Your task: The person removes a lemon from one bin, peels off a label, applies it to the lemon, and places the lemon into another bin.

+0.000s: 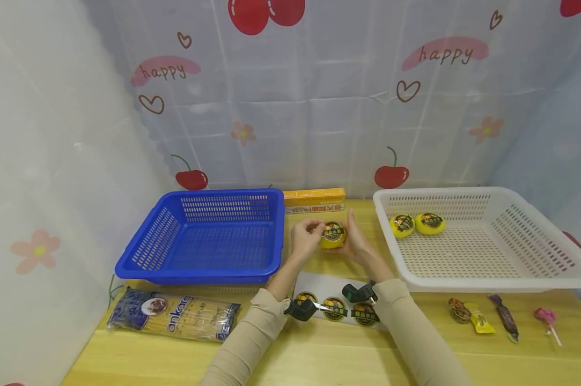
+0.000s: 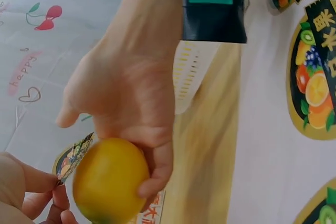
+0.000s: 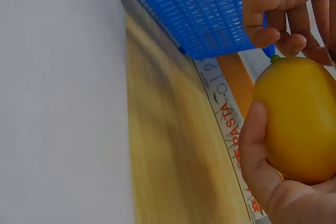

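Both hands meet above the wooden worktop (image 1: 319, 354), between the blue perforated plastic basket (image 1: 208, 238) and the white perforated plastic basket (image 1: 483, 241). The right hand (image 1: 360, 244) cups a round yellow fruit (image 1: 332, 236), with its thumb and fingers curled round the fruit's side. The left hand (image 1: 306, 237) touches the fruit's upper face, where a round black and yellow sticker (image 1: 333, 231) sits; its fingertips (image 2: 50, 182) pinch the edge of that sticker. The fruit is held just in front of a flat yellow cardboard box (image 1: 314, 199), which lies against the curtain between the two baskets.

Two more round yellow fruits (image 1: 417, 224), each bearing a sticker, lie in the far left corner of the white basket. A white backing sheet with round stickers (image 1: 338, 305) lies on the worktop beneath the wrists. A clear packet of spaghetti (image 1: 174, 316) lies in front of the blue basket. Several wrapped sweets (image 1: 502, 316) lie in front of the white basket.
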`<act>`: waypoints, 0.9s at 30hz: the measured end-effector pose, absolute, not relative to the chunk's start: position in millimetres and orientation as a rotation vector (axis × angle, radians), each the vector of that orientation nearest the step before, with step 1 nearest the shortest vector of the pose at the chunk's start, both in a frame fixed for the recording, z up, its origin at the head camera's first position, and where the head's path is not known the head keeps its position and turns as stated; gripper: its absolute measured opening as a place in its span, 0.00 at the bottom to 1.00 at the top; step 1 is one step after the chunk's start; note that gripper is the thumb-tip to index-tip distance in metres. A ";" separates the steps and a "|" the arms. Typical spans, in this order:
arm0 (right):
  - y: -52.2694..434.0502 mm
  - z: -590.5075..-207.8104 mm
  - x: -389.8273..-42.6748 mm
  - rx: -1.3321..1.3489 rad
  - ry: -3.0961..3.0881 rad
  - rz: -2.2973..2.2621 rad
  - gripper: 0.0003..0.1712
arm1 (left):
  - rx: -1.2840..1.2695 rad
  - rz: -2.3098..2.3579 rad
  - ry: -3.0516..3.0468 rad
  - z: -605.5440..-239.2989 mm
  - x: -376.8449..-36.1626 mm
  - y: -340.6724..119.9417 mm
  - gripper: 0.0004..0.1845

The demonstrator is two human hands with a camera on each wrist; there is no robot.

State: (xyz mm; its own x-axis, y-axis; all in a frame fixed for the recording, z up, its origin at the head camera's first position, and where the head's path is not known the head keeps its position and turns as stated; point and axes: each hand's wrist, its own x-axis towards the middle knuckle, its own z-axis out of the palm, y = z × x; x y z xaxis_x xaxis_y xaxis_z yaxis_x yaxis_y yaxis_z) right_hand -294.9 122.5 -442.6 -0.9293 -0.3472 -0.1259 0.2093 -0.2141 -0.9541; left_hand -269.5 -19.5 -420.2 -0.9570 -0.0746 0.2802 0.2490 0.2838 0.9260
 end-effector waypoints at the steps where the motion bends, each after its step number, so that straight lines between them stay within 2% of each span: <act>1: 122.2 -442.2 -294.6 -0.174 1.711 -2.192 0.54 | -0.170 -1.719 -2.283 -420.9 -269.6 -19.4 0.05; 5: 121.1 -440.0 -293.2 -0.221 1.747 -2.179 0.55 | -0.200 -1.652 -2.250 -424.3 -270.1 -18.7 0.04; 11: 115.4 -434.6 -288.7 -0.213 1.780 -2.172 0.48 | -0.189 -1.564 -2.171 -430.4 -268.0 -17.8 0.04; 22: 99.3 -426.5 -281.8 -0.123 1.955 -2.272 0.36 | -0.053 -1.295 -2.536 -438.9 -267.2 -21.4 0.31; 26: 95.3 -417.7 -273.4 -0.159 2.128 -2.179 0.30 | -0.078 -1.246 -2.601 -439.1 -267.3 -22.5 0.34; 27: 95.6 -417.7 -272.9 -0.166 2.173 -2.139 0.31 | -0.082 -1.249 -2.605 -438.6 -267.3 -22.5 0.34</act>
